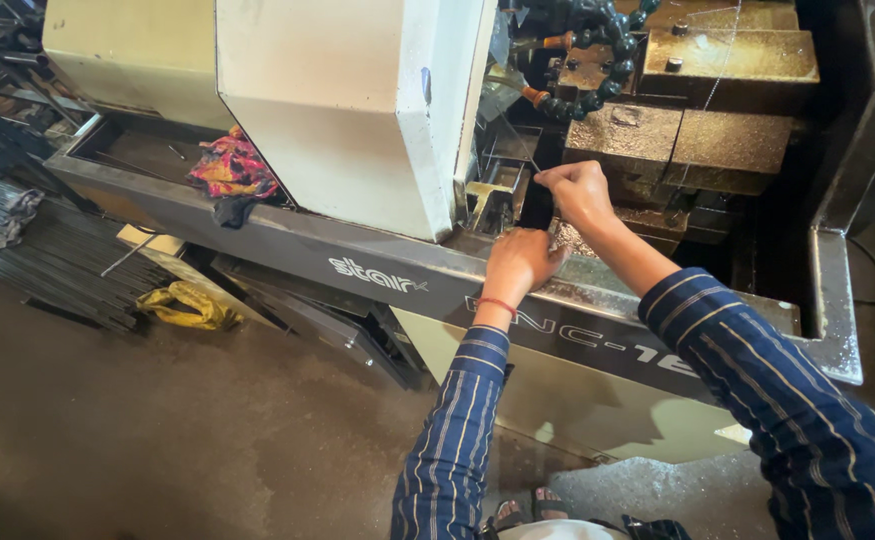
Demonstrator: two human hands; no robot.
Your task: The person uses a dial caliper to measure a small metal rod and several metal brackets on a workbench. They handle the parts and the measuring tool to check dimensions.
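Your right hand (577, 192) is up at approx 1 o'clock from frame centre, fingers pinched shut on a thin, straight metal rod (519, 145). The rod's long axis runs diagonally: from your fingertips it points up and left, toward 11 o'clock, its far end reaching into the dark gap beside the cream-coloured sheet-metal machine guard (342, 105). It's very slim and partly lost against the background, so its exact far end is hard to tell.

Your left hand (519, 262) sits just below and left of the right, at approx 7 o'clock from it, curled into a loose fist and resting on the grey metal front ledge of the machine (287, 240). Can't tell whether it holds anything; fingers are turned away from the camera. A thin red thread band (497, 303) circles that wrist, w/ a blue striped sleeve below it.

Behind the right hand, at 1–2 o'clock, sit oily brass-coloured metal tool blocks (722, 140), and above them a black segmented coolant hose w/ an orange tip (597, 60). At 9 o'clock, a crumpled pink-and-yellow patterned rag (232, 170) lies on the ledge. Lower left, approx 8 o'clock, a yellow cloth (185, 305) lies on the concrete floor next to a bundle of dark metal bars (52, 255).
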